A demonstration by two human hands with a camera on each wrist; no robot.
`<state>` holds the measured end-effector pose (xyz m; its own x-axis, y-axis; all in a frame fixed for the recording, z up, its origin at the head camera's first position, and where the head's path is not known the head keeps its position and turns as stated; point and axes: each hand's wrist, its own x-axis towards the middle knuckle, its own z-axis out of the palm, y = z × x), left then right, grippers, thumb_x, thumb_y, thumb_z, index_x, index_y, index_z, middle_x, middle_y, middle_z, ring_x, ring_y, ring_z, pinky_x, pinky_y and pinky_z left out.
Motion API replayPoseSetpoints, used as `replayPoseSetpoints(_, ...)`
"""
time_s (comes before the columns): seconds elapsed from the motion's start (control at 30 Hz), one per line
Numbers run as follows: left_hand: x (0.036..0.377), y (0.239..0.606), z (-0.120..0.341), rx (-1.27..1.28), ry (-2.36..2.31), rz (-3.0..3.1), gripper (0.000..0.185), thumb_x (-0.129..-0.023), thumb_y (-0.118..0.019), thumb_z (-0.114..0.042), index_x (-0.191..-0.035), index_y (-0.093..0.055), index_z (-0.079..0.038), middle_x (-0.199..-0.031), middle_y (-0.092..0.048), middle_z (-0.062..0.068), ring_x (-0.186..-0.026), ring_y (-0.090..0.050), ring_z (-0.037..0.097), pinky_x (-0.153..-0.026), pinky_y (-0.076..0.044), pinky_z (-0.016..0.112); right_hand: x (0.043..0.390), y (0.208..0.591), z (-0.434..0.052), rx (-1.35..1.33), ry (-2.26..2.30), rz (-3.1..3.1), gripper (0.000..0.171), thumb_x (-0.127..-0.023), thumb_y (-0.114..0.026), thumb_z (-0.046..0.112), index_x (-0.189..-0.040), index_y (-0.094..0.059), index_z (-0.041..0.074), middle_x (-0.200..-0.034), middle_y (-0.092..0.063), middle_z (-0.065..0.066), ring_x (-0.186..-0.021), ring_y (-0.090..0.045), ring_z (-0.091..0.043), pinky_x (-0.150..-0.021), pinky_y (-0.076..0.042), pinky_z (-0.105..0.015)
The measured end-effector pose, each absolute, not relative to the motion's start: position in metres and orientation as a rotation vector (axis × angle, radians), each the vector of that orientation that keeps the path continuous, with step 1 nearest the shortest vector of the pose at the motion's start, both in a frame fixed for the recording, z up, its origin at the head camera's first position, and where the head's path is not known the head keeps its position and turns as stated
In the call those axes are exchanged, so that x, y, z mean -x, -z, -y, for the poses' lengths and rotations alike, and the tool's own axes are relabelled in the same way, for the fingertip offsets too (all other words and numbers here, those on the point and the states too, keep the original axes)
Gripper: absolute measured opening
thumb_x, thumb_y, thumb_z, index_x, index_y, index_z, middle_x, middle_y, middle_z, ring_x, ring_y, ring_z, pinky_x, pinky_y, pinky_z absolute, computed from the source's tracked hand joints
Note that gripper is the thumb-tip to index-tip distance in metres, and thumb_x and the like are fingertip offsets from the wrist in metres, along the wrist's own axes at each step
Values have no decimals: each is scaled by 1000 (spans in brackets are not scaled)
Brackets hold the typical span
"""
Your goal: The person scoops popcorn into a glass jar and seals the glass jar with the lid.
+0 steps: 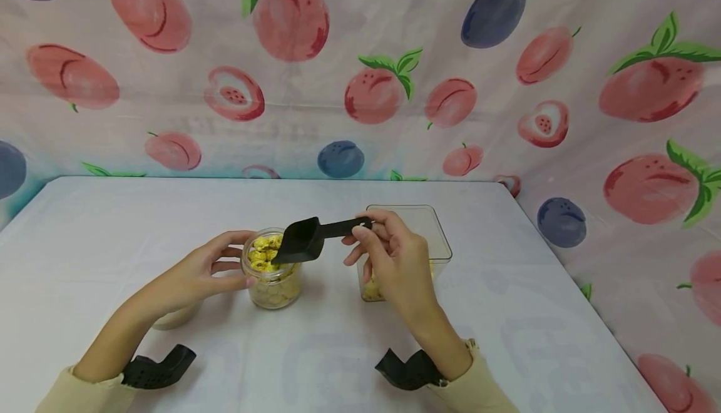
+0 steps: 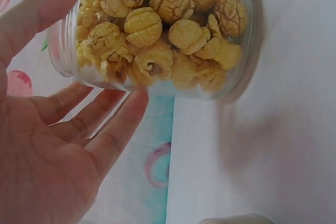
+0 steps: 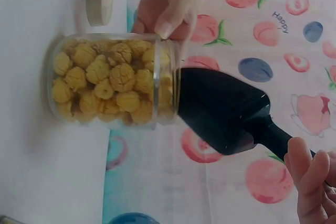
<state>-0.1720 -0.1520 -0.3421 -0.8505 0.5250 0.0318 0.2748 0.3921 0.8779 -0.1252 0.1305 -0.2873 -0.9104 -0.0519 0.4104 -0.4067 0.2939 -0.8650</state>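
My left hand (image 1: pixel 241 259) grips a small glass jar (image 1: pixel 274 285) from its left side, thumb low and fingers round the rim. The jar (image 2: pixel 157 35) is packed with yellow puffed snack pieces up to its mouth. My right hand (image 1: pixel 360 228) pinches the handle of a black scoop (image 1: pixel 301 239), whose bowl tilts down over the jar's mouth. In the right wrist view the scoop (image 3: pixel 226 111) touches the rim of the jar (image 3: pixel 113 80); its inside is hidden. The left hand's fingers (image 3: pixel 168 3) show behind the jar.
A clear square container (image 1: pixel 434 238) stands behind my right hand, with a few yellow pieces at its bottom. A pale round lid (image 1: pixel 176 319) lies under my left forearm. A white cloth covers the table (image 1: pixel 112 225); a fruit-print curtain hangs behind and to the right.
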Motion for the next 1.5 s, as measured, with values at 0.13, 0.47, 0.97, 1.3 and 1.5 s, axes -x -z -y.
replayPoseSetpoints(0.13, 172, 342, 152, -697, -1432, -2413, 64, -84, -70, -22, -136, -38, -7, -137, -43, 12, -118, -49, 30, -90, -43, 10, 126, 285, -136, -413, -1633, 2233, 23, -91, -59, 11, -111, -56, 1, -84, -70, -14, -56, -63, -11, -40, -49, -28)
replayPoseSetpoints(0.47, 172, 342, 152, -695, -1427, -2412, 64, -84, -70, -23, -137, -38, -9, -138, -42, 11, -119, -47, 29, -90, -43, 11, 131, 296, -131, -500, -1655, 2251, 22, -90, -59, 8, -110, -56, -1, -85, -69, -19, -57, -64, -14, -43, -51, -25)
replayPoseSetpoints(0.97, 172, 342, 152, -717, -1438, -2407, 62, -84, -70, -22, -136, -39, -10, -137, -43, 10, -117, -48, 28, -91, -43, 11, 125, 300, -120, -558, -1711, 2095, 21, -91, -56, 4, -112, -53, -3, -90, -69, -20, -59, -63, -8, -43, -51, -25)
replayPoseSetpoints(1.3, 172, 342, 152, -731, -1453, -2410, 61, -84, -70, -20, -136, -40, -8, -137, -43, 11, -114, -51, 15, -91, -44, 11, 122, 305, -113, -595, -1496, 2194, 20, -91, -57, 9, -110, -55, 2, -79, -68, -10, -56, -60, -8, -45, -50, -21)
replayPoseSetpoints(1.5, 171, 341, 152, -707, -1445, -2404, 63, -84, -70, -21, -137, -38, -8, -137, -42, 12, -118, -48, 29, -90, -43, 10, 123, 293, -126, -568, -1493, 2170, 19, -90, -58, 4, -108, -55, -1, -78, -68, -13, -56, -61, -9, -44, -50, -23)
